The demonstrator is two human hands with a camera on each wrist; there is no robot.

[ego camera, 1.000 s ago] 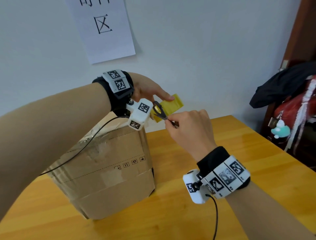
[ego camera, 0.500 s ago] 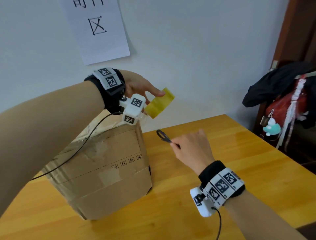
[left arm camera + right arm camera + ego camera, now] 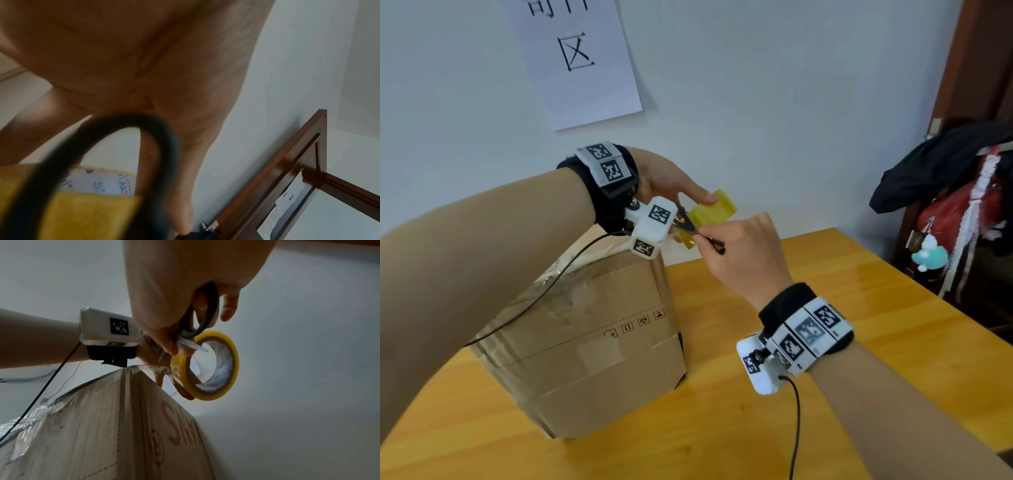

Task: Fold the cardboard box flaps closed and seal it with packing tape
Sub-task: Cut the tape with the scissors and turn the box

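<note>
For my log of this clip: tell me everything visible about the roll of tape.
The roll of tape is a yellow ring of clear-looking packing tape on a white printed core. The left hand holds it in the air above the far top corner of the cardboard box, thumb on its outer face. The scissors, in the right hand, are open right beside it, blades near the core.

Pale wall (image 3: 774, 102) (paper sign (image 3: 575, 58) taped up) behind a wooden table (image 3: 893, 342).

- One box (image 3: 585, 329) on the table (image 3: 859, 342)
- One tape roll (image 3: 714, 212) above the box
- One pair of scissors (image 3: 688, 228) above the box
- Two hands above the box: left (image 3: 671, 181), right (image 3: 746, 253)
- One paper sheet (image 3: 571, 58) on the wall behind the box
</note>
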